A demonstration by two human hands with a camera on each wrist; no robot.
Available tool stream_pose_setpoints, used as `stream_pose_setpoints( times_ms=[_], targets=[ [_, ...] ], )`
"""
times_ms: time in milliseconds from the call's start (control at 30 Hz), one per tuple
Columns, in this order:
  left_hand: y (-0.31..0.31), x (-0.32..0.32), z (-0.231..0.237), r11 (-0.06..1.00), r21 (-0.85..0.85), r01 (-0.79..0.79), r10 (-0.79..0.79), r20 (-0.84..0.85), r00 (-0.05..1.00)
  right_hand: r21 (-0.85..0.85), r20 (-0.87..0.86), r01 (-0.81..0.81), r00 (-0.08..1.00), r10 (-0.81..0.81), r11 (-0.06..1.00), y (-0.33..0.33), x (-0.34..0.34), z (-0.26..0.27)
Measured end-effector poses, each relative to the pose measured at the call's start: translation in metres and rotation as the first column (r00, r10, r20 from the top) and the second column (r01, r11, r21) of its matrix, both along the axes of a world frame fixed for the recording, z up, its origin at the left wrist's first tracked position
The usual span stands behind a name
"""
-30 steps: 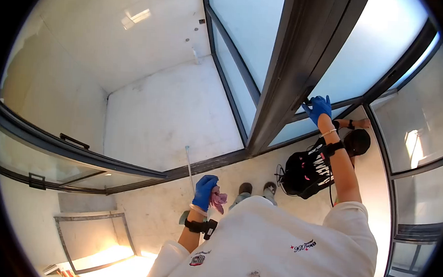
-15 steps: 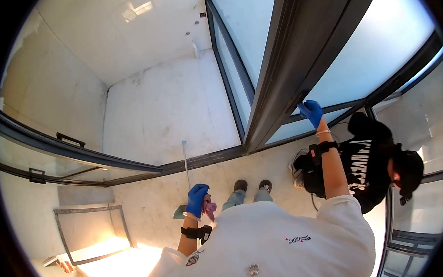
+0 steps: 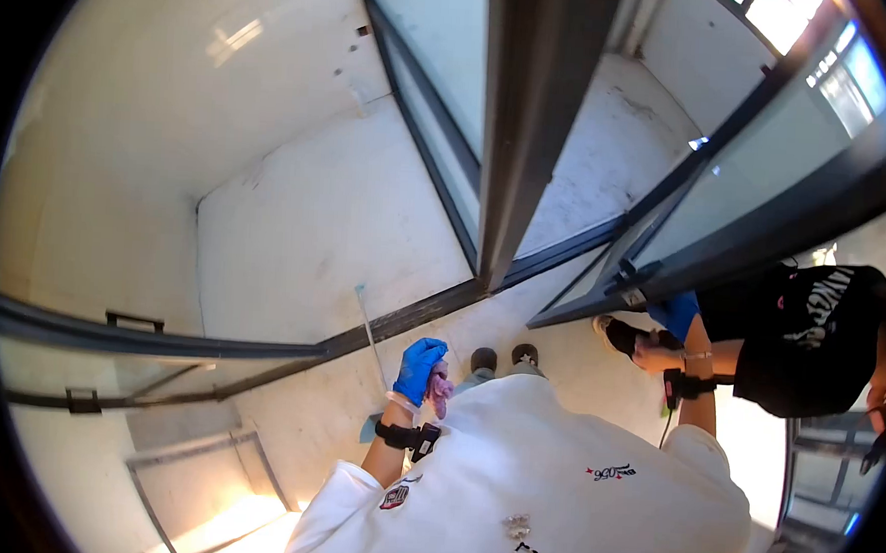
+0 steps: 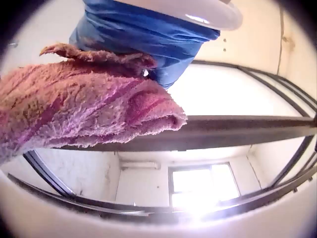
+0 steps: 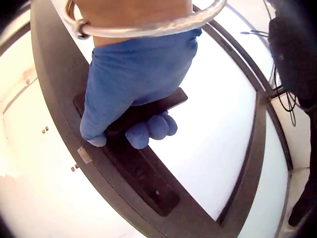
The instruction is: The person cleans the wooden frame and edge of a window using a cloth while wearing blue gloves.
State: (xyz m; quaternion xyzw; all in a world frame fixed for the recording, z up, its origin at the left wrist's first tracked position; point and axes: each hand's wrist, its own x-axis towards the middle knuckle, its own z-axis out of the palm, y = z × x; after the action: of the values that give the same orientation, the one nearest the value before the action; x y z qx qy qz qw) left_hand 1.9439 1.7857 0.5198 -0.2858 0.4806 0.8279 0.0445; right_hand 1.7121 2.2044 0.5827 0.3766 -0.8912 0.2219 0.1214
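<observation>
My left hand, in a blue glove, holds a crumpled pink cloth in front of my body. Up close in the left wrist view, the fuzzy cloth hangs in folds below the glove. The gloved right hand has its fingers curled round a dark lever handle on a door, with the lock plate beneath. In the head view that hand is partly hidden, next to the swung-out glass door with its dark frame.
Another person in black crouches close by my right arm. A dark post divides two doorways. A thin pole with a teal end shows behind my left hand. Sliding glass panels stand at left, above a floor-level frame.
The door at right has swung from closed to open toward me, and my right hand has come back and down with it. The other person has shifted right. The left hand keeps the cloth.
</observation>
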Motion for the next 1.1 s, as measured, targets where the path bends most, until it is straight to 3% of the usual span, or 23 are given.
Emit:
stream_pose_setpoints(
  times_ms=[33, 67, 167, 300, 333, 367, 400, 433, 467, 500, 533, 567, 600, 633, 700, 800, 833, 867, 900, 933, 967, 1000, 1100],
  targets=[
    [0.003, -0.015, 0.001, 0.997, -0.043, 0.064, -0.063, 0.014, 0.998, -0.209, 0.400, 0.235, 0.906, -0.136, 0.949, 0.046, 0.005, -0.051],
    [0.006, -0.031, 0.001, 0.989, -0.013, 0.147, -0.146, 0.008, 0.989, -0.305, 0.746, 0.510, 0.653, -0.131, 0.804, 0.077, 0.010, -0.083],
    [0.031, -0.091, 0.011, 0.947, -0.020, 0.321, -0.321, -0.009, 0.947, 0.268, 0.596, 0.404, 0.643, -0.480, 0.874, 0.082, 0.057, -0.016],
    [0.080, -0.165, 0.014, 0.867, -0.105, 0.487, -0.494, -0.055, 0.868, 0.502, 0.631, 0.410, 0.429, -0.646, 0.762, 0.092, 0.089, 0.032],
    [0.096, -0.184, 0.010, 0.848, -0.171, 0.503, -0.522, -0.094, 0.848, 0.334, 0.650, 0.572, 0.435, -0.623, 0.749, 0.126, 0.102, -0.017],
    [0.113, -0.200, 0.018, 0.841, -0.117, 0.527, -0.537, -0.070, 0.841, 0.328, 0.656, 0.595, 0.416, -0.630, 0.734, 0.133, 0.112, -0.026],
    [0.127, -0.215, 0.011, 0.830, -0.146, 0.538, -0.553, -0.091, 0.828, 0.217, 0.386, 0.644, 0.633, -0.671, 0.733, 0.137, 0.121, -0.032],
    [0.132, -0.226, 0.008, 0.819, -0.173, 0.548, -0.570, -0.127, 0.812, 0.105, 0.038, 0.660, 0.744, -0.667, 0.744, 0.130, 0.138, -0.034],
    [0.148, -0.243, 0.017, 0.830, 0.048, 0.556, -0.556, -0.002, 0.831, -0.070, 0.066, 0.726, 0.688, -0.723, 0.685, 0.134, 0.148, -0.052],
    [0.161, -0.261, 0.005, 0.836, -0.083, 0.542, -0.548, -0.087, 0.832, -0.486, 0.468, 0.812, 0.553, -0.689, 0.322, 0.131, 0.163, -0.080],
    [0.175, -0.280, 0.000, 0.847, -0.042, 0.530, -0.532, -0.096, 0.842, -0.317, 0.320, 0.903, 0.390, -0.863, 0.290, 0.145, 0.184, -0.104],
    [0.190, -0.296, -0.006, 0.857, 0.009, 0.515, -0.513, -0.089, 0.854, -0.565, 0.435, 0.817, 0.410, -0.801, 0.112, 0.122, 0.188, -0.087],
    [0.209, -0.315, -0.014, 0.848, 0.013, 0.530, -0.527, -0.088, 0.846, -0.559, 0.568, 0.816, 0.246, -0.785, -0.148, 0.108, 0.186, -0.076],
    [0.227, -0.337, -0.021, 0.857, 0.001, 0.515, -0.513, -0.091, 0.854, -0.554, 0.569, 0.817, 0.231, -0.789, -0.160, 0.107, 0.179, -0.082],
    [0.234, -0.352, -0.025, 0.861, -0.003, 0.509, -0.506, -0.113, 0.855, -0.892, 0.448, 0.264, 0.632, -0.632, -0.368, 0.079, 0.186, -0.092],
    [0.271, -0.416, -0.039, 0.851, 0.050, 0.523, -0.513, -0.136, 0.848, -0.728, 0.468, 0.597, 0.075, -0.880, -0.337, 0.084, 0.184, -0.099],
    [0.276, -0.431, -0.052, 0.853, 0.051, 0.519, -0.507, -0.148, 0.849, -0.856, 0.412, 0.432, 0.242, -0.878, -0.282, 0.067, 0.179, -0.078],
    [0.289, -0.456, -0.072, 0.866, 0.059, 0.497, -0.482, -0.167, 0.860, -0.750, 0.444, 0.483, -0.139, -0.885, -0.452, 0.061, 0.159, -0.065],
    [0.290, -0.468, -0.065, 0.876, 0.073, 0.476, -0.457, -0.187, 0.870, -0.729, 0.391, 0.548, -0.158, -0.907, -0.410, 0.062, 0.167, -0.055],
    [0.292, -0.490, -0.062, 0.874, 0.036, 0.485, -0.474, -0.168, 0.865, -0.751, 0.353, 0.431, -0.378, -0.856, -0.500, 0.061, 0.152, -0.057],
    [0.297, -0.515, -0.062, 0.877, 0.028, 0.479, -0.467, -0.182, 0.865, -0.804, 0.581, 0.049, -0.151, -0.800, -0.593, 0.068, 0.143, -0.051],
    [0.299, -0.539, -0.067, 0.905, 0.009, 0.426, -0.416, -0.195, 0.888, -0.761, 0.634, 0.078, -0.120, -0.764, -0.644, 0.089, 0.169, -0.076],
    [0.288, -0.582, -0.071, 0.945, 0.048, 0.325, -0.308, -0.214, 0.927, -0.758, 0.562, 0.142, -0.354, -0.748, -0.637, 0.092, 0.137, -0.055]
  ],
)
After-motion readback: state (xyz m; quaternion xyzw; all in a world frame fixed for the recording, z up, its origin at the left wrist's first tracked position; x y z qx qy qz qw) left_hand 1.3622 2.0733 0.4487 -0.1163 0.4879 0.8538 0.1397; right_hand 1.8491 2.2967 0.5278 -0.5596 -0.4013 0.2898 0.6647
